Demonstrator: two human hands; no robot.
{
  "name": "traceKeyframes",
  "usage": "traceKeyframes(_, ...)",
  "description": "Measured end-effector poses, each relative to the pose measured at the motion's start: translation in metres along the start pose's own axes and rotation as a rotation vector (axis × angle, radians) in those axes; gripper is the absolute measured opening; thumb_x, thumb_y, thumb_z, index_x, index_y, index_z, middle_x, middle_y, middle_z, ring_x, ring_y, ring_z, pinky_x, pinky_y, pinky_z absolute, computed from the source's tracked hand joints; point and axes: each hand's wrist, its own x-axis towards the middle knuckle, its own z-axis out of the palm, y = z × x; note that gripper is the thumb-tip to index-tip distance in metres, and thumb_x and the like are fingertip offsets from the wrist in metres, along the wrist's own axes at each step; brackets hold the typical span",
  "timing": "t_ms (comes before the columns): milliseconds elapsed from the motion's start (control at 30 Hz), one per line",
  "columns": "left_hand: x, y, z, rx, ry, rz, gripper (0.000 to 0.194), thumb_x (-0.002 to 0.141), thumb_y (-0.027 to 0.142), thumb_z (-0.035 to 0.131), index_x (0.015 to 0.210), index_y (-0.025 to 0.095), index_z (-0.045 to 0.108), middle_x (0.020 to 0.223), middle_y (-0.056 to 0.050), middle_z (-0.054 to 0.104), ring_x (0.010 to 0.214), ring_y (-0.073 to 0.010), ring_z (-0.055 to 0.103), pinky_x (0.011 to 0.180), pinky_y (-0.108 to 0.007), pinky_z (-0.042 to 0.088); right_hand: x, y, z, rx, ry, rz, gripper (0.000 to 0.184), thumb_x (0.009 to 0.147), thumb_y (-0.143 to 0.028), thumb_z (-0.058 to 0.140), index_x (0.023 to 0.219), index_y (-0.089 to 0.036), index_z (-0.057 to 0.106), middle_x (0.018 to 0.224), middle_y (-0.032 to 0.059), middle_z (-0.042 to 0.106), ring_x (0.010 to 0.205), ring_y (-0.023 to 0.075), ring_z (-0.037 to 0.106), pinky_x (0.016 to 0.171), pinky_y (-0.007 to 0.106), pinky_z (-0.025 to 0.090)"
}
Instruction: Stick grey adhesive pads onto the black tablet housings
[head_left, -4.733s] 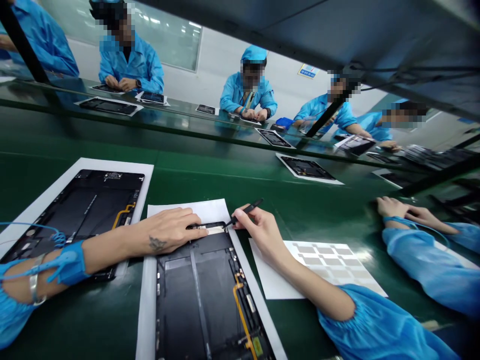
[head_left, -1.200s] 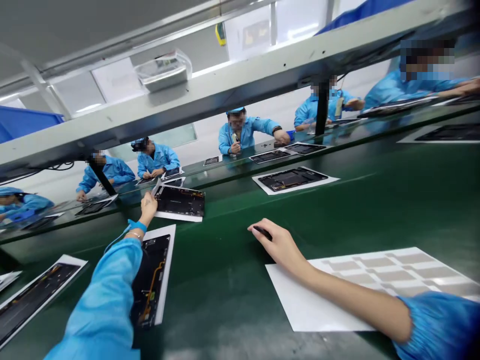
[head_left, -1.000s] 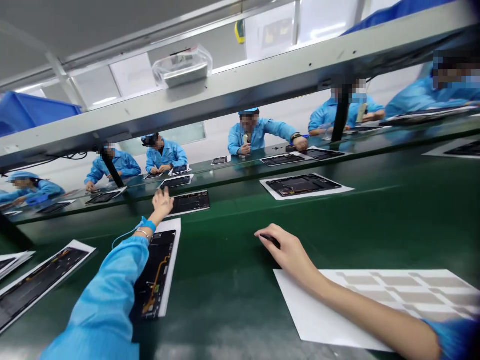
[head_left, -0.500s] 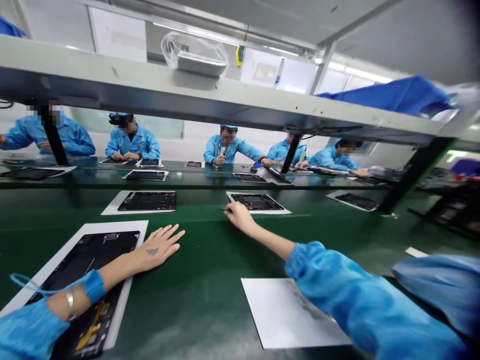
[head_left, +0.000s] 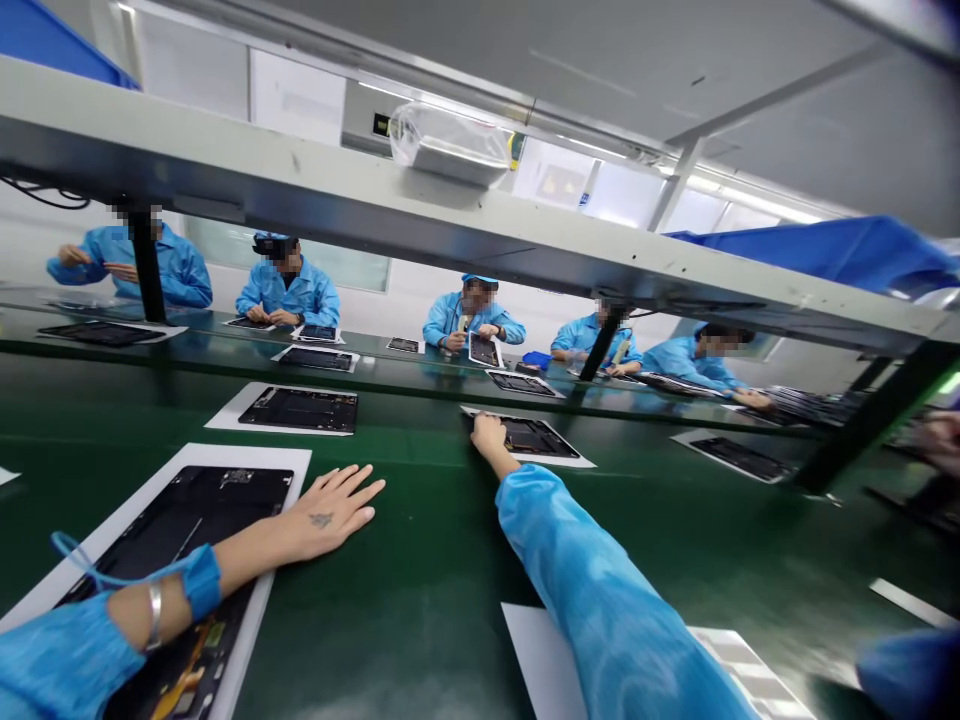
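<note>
My left hand (head_left: 337,512) lies flat on the green bench with its fingers spread. Its forearm crosses an opened tablet (head_left: 191,515) with dark insides, lying on a white sheet (head_left: 196,455). A blue strap and a silver bracelet circle that wrist. Far forward, my right hand (head_left: 490,438) is closed at the left edge of another opened tablet (head_left: 541,437) on white backing. Whatever its curled fingers hold is hidden by the hand. Beneath my right sleeve, a white sheet (head_left: 541,655) shows in part.
A third opened tablet (head_left: 300,408) lies ahead on the left, and another tablet (head_left: 739,455) on the right. A white shelf (head_left: 450,225) spans overhead on dark posts (head_left: 600,345). Several people in blue work across the bench. A pale strip (head_left: 911,603) lies at right.
My right hand has reached farther forward onto the tablet's edge; the thin dark piece at its fingertips is no longer visible. My left hand stays flat. The camera view has shifted and tilted.
</note>
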Motion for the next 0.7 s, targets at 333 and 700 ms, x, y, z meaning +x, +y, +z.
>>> traceKeyframes(333, 0.008, -0.006, 0.009, 0.317, 0.281, 0.175, 0.052, 0.107, 0.041, 0.029, 0.157, 0.027, 0.028, 0.164, -0.009, 0.025, 0.150, -0.0292, 0.024, 0.119, -0.047, 0.027, -0.039, -0.013, -0.006, 0.150, -0.078, -0.240, 0.035, 0.097, -0.034, 0.062, 0.126, -0.017, 0.059, 0.126, 0.0101, 0.062, 0.107, 0.0239, 0.064, 0.089, 0.044, 0.056)
traceKeyframes(700, 0.021, 0.013, -0.012, 0.623, 0.260, 0.310, 0.041, 0.098, 0.028, 0.052, 0.139, 0.020, 0.054, 0.143, -0.013, 0.056, 0.136, -0.0310, 0.046, 0.114, -0.045, 0.033, -0.086, -0.006, -0.028, 0.193, -0.021, -0.354, 0.032, 0.097, -0.035, 0.061, 0.124, -0.018, 0.060, 0.126, 0.0095, 0.062, 0.107, 0.0232, 0.064, 0.090, 0.044, 0.056)
